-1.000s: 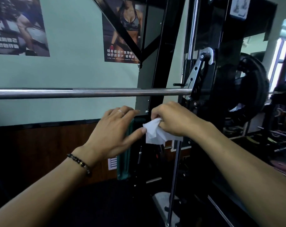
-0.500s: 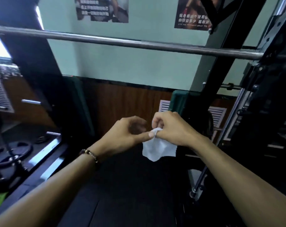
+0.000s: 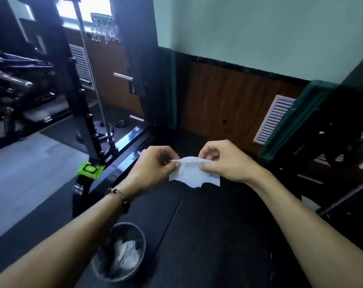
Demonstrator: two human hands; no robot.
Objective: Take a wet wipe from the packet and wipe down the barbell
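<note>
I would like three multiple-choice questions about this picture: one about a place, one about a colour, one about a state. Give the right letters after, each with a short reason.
1. Where does the wet wipe packet lie?
A. in the bin
B. on the black frame at the left
C. in the right hand

2. What colour is the packet?
A. green
B. red
C. white

3. How is the white wipe held?
A. by the left hand alone
B. it lies on the floor
C. between both hands

Answers:
1 B: it sits on the rack's base bar, left of the hands.
2 A: bright green wrapper.
3 C: the left hand and the right hand each pinch its top edge, above the mesh bin.
</note>
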